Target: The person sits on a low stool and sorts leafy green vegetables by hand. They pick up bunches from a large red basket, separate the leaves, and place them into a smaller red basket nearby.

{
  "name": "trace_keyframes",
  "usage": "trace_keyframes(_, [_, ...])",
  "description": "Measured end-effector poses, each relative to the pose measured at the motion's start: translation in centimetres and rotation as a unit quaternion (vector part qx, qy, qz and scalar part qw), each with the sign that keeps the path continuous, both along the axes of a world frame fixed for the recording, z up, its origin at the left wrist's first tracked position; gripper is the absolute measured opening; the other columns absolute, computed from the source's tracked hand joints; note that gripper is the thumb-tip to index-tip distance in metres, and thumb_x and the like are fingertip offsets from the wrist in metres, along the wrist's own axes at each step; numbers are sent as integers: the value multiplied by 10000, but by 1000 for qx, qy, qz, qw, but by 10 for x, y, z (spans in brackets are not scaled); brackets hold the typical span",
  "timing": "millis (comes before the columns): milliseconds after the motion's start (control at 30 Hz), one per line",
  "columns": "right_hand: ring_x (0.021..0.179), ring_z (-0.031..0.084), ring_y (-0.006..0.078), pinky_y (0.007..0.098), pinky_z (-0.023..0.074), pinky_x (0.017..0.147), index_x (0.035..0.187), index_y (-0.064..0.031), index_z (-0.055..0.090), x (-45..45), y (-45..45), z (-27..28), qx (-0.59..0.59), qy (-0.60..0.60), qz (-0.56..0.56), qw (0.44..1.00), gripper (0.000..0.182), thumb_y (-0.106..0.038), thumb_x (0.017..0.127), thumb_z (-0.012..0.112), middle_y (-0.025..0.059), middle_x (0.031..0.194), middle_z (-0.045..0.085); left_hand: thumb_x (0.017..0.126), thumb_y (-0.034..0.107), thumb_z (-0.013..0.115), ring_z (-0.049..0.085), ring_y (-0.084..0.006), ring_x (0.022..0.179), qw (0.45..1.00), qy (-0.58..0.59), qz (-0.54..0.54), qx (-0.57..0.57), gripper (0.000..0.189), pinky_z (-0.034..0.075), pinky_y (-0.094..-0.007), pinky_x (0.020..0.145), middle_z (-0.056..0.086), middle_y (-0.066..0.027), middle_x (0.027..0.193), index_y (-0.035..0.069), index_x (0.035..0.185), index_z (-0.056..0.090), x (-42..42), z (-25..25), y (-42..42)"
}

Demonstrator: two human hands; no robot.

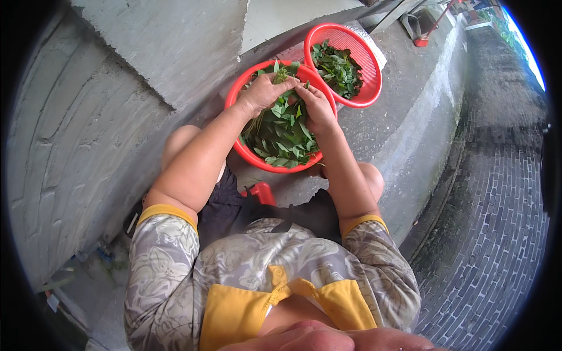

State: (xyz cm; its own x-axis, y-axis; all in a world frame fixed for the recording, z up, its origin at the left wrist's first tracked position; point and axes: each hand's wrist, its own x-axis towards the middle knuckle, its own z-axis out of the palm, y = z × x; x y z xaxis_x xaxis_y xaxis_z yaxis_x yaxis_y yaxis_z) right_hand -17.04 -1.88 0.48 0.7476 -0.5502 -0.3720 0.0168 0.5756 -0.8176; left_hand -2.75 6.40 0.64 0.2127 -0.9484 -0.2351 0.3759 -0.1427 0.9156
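A red plastic basket (pixel 281 168) full of leafy green stems stands in front of my knees. Over its far half, my left hand (pixel 265 91) grips a small bunch of green stems (pixel 281 75) between thumb and fingers. My right hand (pixel 315 105) meets it, thumb and fingertips pinched together at a leafy sprig (pixel 307 85). Loose green leaves (pixel 285 131) lie below both hands. Behind and to the right, a second red basket (pixel 372 83) leans beside the first and holds picked dark green leaves (pixel 337 70).
A rough grey wall (pixel 88 145) rises close on the left. Beneath me is a red plastic object (pixel 263 193), partly hidden by dark clothing. A concrete walkway (pixel 395 131) and a brick-paved surface (pixel 496 237) run along the right. A dustpan (pixel 417 26) and a red broom (pixel 421 42) are far back.
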Motion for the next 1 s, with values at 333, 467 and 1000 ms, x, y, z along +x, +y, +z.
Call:
trace_keyframes(333, [690,602,150,273,507,642,914,-26,540,-17,28,-13,-37,98,101,989,179,-188,930,466,81,810,615,878,185,568,291,-38,424,951,116,283,37,110,254,-221,387,357,67,556,88,832,540,17,-20,-25])
trace_keyframes(467, [636,559,212,427,511,734,847,-62,500,-53,31,-31,186,70,-41,979,182,-207,936,433,58,702,530,921,215,506,335,-57,453,964,123,237,-6,129,295,-232,427,434,31,632,91,891,515,43,-26,-30])
trace_keyframes(1000, [822,596,280,369,556,745,981,60,518,-69,-240,-71,69,6,-285,956,165,-45,904,417,168,870,586,942,203,455,407,-67,521,980,76,161,85,126,308,-215,444,554,-38,805,92,927,514,18,-25,-51])
